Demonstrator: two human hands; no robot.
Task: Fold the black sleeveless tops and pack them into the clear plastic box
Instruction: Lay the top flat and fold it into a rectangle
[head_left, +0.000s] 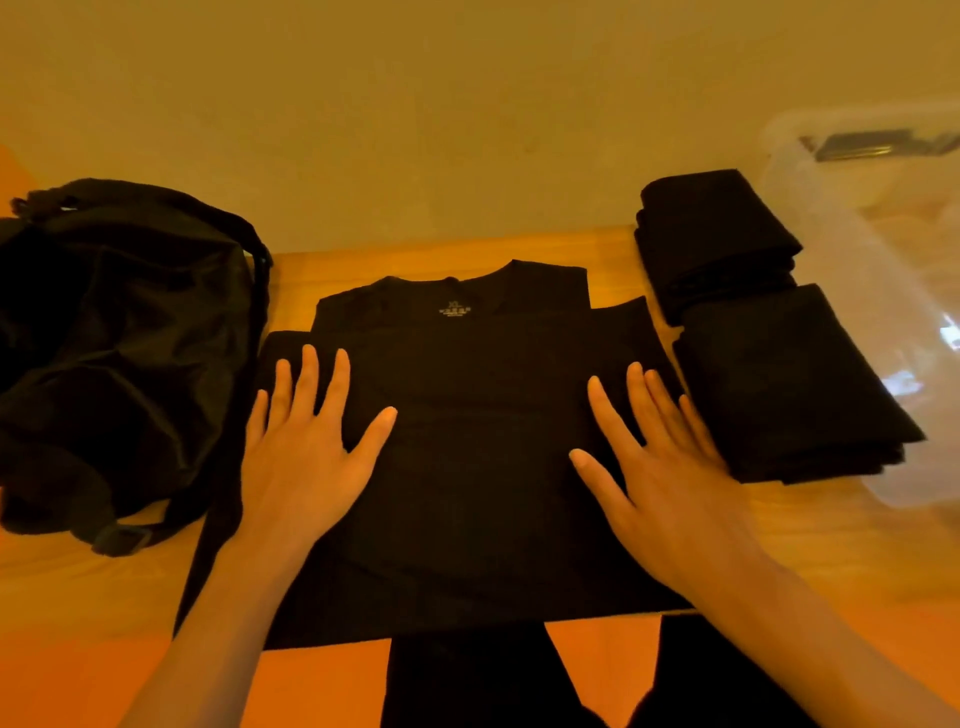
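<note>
Your left hand (306, 441) and right hand (660, 467) both lie flat, fingers spread, gripping nothing, on the black sleeveless top (467, 441) spread between and beneath them. Folded tops (774, 374) sit just beyond your right hand; the clear plastic box (893, 249) lies farther right.

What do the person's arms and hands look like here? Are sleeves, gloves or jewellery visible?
The left hand and the right hand are bare: no gloves, rings or watch show. Both forearms are uncovered as far as the picture's lower edge, so no sleeve is in view. The nails are short and unpainted.
</note>
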